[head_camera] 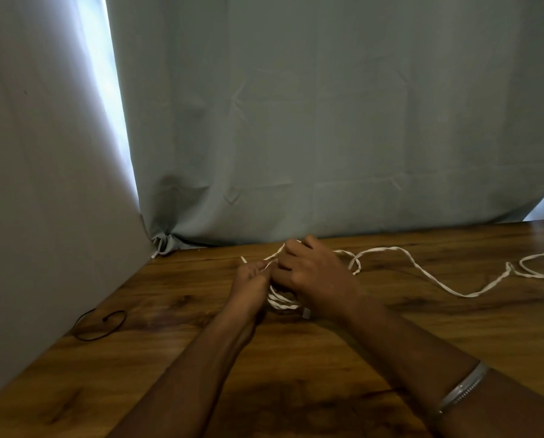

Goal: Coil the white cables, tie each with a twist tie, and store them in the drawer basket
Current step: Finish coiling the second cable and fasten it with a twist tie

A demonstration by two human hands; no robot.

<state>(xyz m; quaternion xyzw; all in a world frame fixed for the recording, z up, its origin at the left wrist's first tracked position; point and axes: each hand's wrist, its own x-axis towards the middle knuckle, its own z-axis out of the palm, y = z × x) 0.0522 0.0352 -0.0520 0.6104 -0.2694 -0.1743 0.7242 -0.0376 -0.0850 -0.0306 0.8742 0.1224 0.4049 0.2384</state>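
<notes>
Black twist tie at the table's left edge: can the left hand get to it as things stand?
Probably yes, once freed. The black twist tie lies alone on the table, bare wood between it and the left hand. That hand now pinches the white cable.

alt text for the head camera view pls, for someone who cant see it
Two bare hands, the left hand and the right hand, grip a partly coiled white cable on a wooden table, its loose length trailing right. A black twist tie lies at the left, before a grey curtain.

Wooden table; grey-blue curtain behind; silver bangle
</notes>
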